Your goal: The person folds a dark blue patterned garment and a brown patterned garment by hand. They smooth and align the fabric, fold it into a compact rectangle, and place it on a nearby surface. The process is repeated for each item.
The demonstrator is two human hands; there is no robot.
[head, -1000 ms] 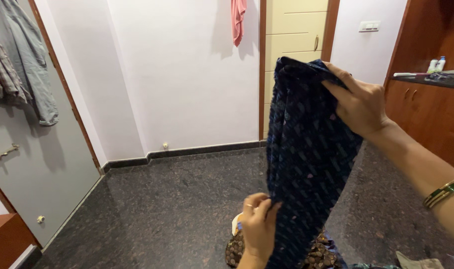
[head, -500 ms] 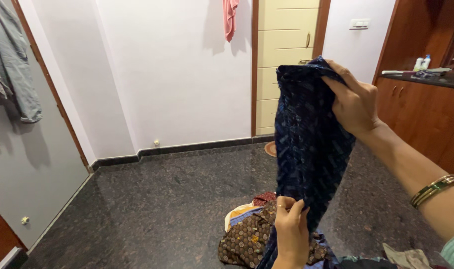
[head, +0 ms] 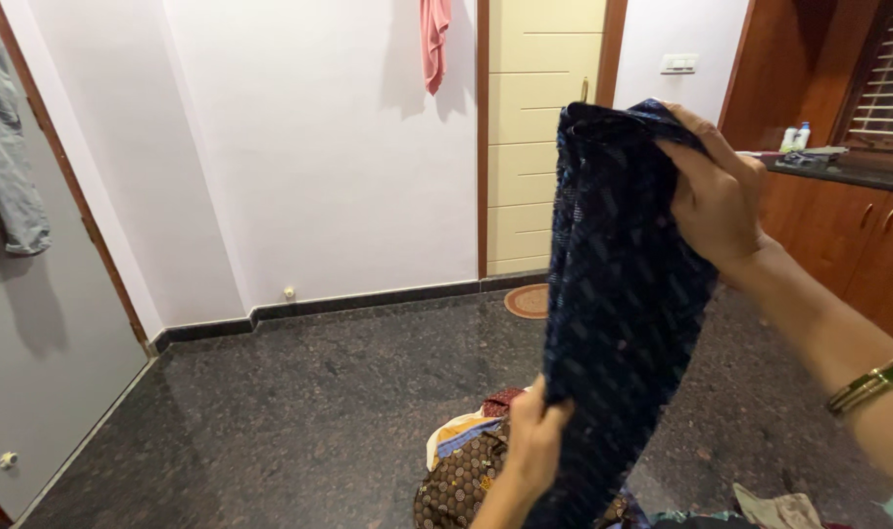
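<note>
Cloth between both hands.

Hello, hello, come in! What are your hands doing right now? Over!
Right hand grips top of dark blue cloth, held up high. Left hand pinches its lower edge. Clothes pile on floor below; nothing in the way.

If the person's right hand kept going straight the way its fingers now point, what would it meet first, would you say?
The right hand grips the top of the dark blue cloth, fingers pointing left. Past the cloth the way looks free until the cream door, probably; depth is hard to judge.
</note>
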